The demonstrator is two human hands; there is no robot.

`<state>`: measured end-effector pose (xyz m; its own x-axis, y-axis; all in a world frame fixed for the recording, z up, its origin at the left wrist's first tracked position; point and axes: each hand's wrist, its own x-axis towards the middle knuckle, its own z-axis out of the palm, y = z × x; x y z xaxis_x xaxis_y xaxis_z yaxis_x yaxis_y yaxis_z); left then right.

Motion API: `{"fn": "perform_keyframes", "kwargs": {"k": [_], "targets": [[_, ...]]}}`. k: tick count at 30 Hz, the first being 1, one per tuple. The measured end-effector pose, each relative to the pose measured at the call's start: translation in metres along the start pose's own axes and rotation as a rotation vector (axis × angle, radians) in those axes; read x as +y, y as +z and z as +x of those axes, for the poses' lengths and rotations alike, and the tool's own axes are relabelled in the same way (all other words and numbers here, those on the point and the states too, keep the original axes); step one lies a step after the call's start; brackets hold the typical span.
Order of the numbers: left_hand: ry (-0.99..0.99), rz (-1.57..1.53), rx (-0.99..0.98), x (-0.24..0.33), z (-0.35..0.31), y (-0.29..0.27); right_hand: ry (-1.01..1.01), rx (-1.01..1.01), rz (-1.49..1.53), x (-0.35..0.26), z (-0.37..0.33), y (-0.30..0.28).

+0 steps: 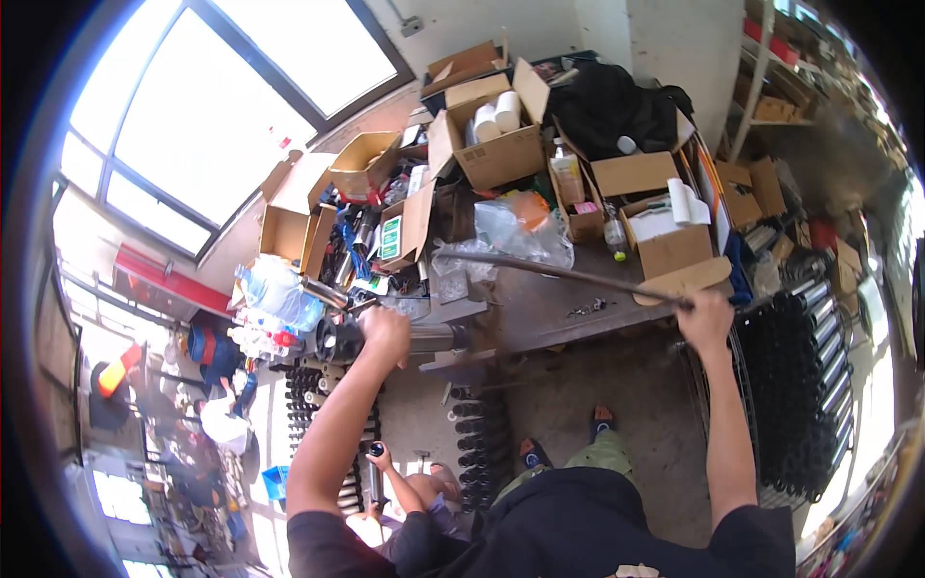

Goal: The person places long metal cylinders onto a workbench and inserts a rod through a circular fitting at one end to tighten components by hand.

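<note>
Left of centre, the left hand (pixel 383 330) has its fingers curled tight over a dark metal tube (pixel 424 338) lying at the desk (pixel 549 308) edge. Right of centre, the right hand (pixel 705 321) has its fingers wrapped around the end of a long thin rod (pixel 559 271), which slants up-left across the desk toward cardboard boxes (pixel 496 144).

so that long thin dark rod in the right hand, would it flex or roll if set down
The long thin dark metal rod looks straight along its whole span over the workbench, so probably stiff. Its round, slim shape suggests it would roll. The right hand grips one end, so it is likely tip-heavy.
</note>
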<state>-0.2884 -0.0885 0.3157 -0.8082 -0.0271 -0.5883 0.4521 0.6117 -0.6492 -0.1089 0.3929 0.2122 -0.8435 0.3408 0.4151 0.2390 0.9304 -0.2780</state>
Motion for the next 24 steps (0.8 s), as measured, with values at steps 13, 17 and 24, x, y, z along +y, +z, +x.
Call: {"fn": "perform_keyframes", "kwargs": {"k": [13, 17, 24], "targets": [[0.695, -3.139, -0.377, 0.116, -0.127, 0.112, 0.759, -0.600, 0.738, -0.056, -0.188, 0.284], [0.844, -3.199, -0.112, 0.117, -0.140, 0.096, 1.010, -0.826, 1.063, -0.088, -0.152, 0.304], [0.561, -3.109, 0.094, 0.090, -0.153, 0.091, 0.792, -1.010, 0.945, -0.069, -0.184, 0.298]]}}
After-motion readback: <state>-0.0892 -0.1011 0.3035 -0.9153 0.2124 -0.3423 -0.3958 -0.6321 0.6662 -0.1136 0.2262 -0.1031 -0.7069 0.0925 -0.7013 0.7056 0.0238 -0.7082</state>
